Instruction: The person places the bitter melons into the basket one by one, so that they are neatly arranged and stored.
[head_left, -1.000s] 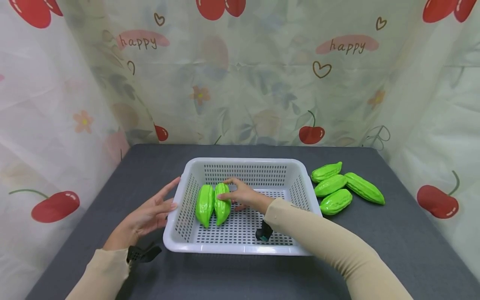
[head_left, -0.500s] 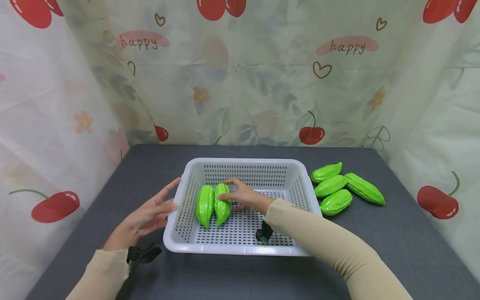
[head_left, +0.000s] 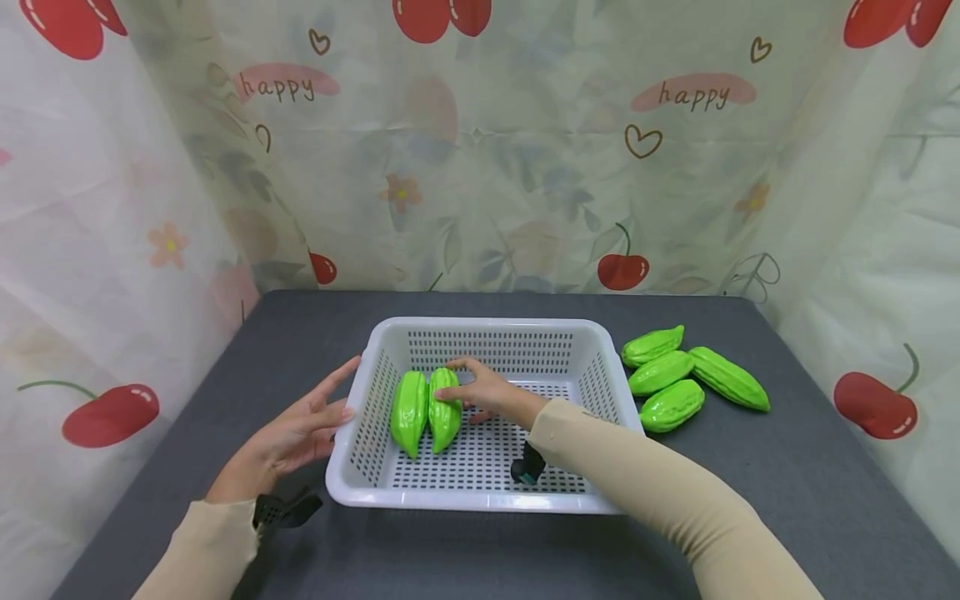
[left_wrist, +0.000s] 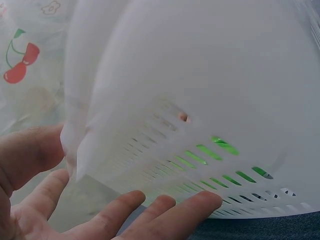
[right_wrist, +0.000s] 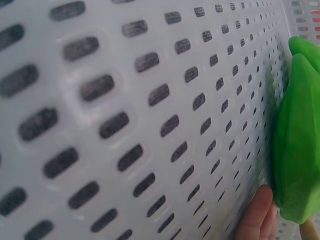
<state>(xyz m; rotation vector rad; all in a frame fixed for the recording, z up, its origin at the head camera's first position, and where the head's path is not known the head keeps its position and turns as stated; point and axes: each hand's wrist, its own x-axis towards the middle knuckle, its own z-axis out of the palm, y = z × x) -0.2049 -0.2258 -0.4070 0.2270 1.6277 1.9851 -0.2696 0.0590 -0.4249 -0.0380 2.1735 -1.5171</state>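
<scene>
The person's right hand (head_left: 489,392) pinches a green gourd (head_left: 445,425) between thumb and fingers — it rests on the floor of the white perforated basket (head_left: 480,499), right beside a second gourd (head_left: 409,412) towards the left wall. The left hand (head_left: 296,431), fingers spread and fairly straight, touches that wall from outside. Over on the right, four more gourds (head_left: 672,406) lie bunched together on the dark table (head_left: 480,554) — just beside the basket.

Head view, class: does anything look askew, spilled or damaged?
Nothing looks spilled or damaged. Only mildly odd: the rightmost glossy green ridged gourd, outside the white perforated plastic basket, slants opposite to three gourds beside it.
</scene>
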